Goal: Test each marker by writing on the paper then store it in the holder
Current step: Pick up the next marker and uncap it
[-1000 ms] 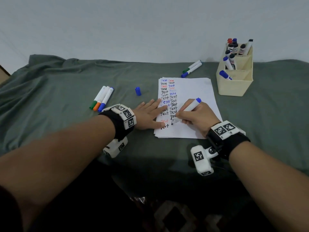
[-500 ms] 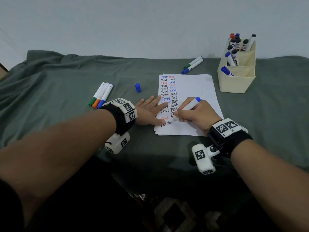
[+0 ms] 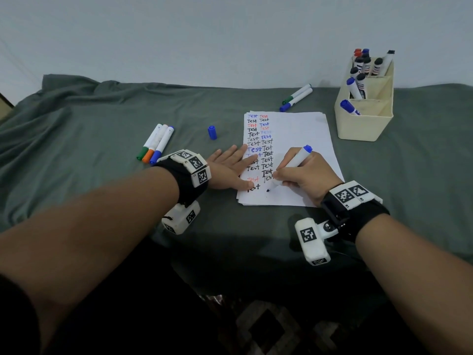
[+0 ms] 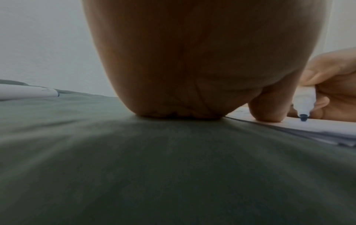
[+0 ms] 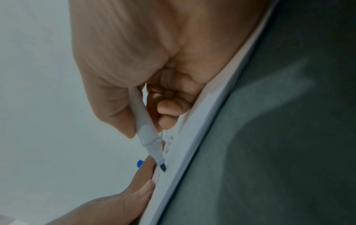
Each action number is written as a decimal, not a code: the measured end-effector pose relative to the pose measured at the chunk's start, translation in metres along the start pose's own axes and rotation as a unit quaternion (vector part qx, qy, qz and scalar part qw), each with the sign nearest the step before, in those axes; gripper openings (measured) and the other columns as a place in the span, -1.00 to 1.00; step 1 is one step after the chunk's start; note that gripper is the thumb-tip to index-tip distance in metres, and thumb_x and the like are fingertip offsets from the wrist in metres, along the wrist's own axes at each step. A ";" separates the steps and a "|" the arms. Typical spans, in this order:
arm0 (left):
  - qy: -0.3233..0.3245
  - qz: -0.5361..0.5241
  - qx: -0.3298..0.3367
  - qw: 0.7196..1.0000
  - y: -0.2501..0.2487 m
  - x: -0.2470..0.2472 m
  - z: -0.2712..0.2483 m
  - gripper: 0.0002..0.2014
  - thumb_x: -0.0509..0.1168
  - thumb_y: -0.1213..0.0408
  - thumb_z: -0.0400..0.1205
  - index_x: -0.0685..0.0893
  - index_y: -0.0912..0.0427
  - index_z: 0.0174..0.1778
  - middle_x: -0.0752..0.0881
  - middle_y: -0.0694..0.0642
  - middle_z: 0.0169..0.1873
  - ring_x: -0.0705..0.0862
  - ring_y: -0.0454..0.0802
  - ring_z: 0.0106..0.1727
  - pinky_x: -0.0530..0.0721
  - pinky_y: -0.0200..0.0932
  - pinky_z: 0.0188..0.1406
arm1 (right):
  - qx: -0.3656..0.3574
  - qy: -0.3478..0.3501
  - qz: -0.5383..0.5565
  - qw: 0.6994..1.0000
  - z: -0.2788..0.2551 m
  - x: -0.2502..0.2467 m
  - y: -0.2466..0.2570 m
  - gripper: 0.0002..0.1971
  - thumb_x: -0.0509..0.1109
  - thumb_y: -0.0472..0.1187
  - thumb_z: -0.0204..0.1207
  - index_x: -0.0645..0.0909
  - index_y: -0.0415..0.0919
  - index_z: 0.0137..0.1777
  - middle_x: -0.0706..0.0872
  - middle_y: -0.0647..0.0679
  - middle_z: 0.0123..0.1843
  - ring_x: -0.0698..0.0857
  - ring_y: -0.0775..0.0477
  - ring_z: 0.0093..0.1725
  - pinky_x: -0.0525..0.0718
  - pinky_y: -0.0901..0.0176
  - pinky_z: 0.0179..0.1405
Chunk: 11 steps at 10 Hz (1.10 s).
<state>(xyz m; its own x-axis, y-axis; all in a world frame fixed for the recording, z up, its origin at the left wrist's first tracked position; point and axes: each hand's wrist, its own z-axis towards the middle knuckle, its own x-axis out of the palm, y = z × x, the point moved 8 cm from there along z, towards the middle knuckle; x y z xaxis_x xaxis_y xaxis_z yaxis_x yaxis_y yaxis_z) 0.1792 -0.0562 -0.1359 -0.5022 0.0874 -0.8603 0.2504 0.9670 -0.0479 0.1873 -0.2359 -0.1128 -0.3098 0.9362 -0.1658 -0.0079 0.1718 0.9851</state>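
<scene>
Here, in the head view, the right hand (image 3: 308,176) has its fingers clamped round a marker (image 3: 291,166) held in a writing grip, blue end up and far, tip on or just above the paper (image 3: 302,129) near the bottom of two columns of "Test" words. The left hand (image 3: 229,170) lies flat with fingers straight and spread, its fingertips on the paper's left edge. A loose blue cap (image 3: 212,132) lies on the green cloth (image 3: 89,129) just left of the paper. Three markers (image 3: 156,144) lie side by side farther left, and two more (image 3: 297,97) beyond the paper's far edge. The cream holder (image 3: 364,124) stands at the far right, just beside the paper's far corner, with several markers upright or leaning in its compartments.

In the left wrist view, the heel of the left hand (image 4: 192,60) rests on the cloth (image 4: 173,167) and its thumb presses the paper (image 4: 318,126). The marker (image 4: 305,105) tip sits just beside the thumb, touching or nearly touching the sheet.

In the right wrist view, the right hand (image 5: 154,60) pinches the marker (image 5: 146,129) barrel between thumb and curled fingers, and the dark tip meets the paper (image 5: 192,144) close to the left hand (image 5: 119,205). The cap (image 5: 139,163) peeks out behind.
</scene>
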 end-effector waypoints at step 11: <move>-0.005 -0.004 0.004 1.000 0.004 0.002 0.005 -0.18 0.05 -0.32 0.67 -0.30 -0.23 0.69 -0.44 -0.09 0.67 -0.41 -0.06 0.68 -0.32 0.14 0.67 | -0.016 -0.005 0.023 1.000 0.002 -0.003 -0.001 -0.89 0.59 -0.33 0.22 0.69 -0.24 -0.37 0.72 -0.19 -0.38 0.69 -0.07 -0.37 0.67 0.20 -0.35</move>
<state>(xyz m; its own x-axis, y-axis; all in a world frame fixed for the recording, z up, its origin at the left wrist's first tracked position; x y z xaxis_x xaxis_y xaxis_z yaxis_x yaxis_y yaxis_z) 0.1829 -0.0533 -0.1405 -0.4965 0.0779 -0.8645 0.2526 0.9658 -0.0580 0.1903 -0.2384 -0.1136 -0.3017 0.9458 -0.1204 -0.0251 0.1184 0.9927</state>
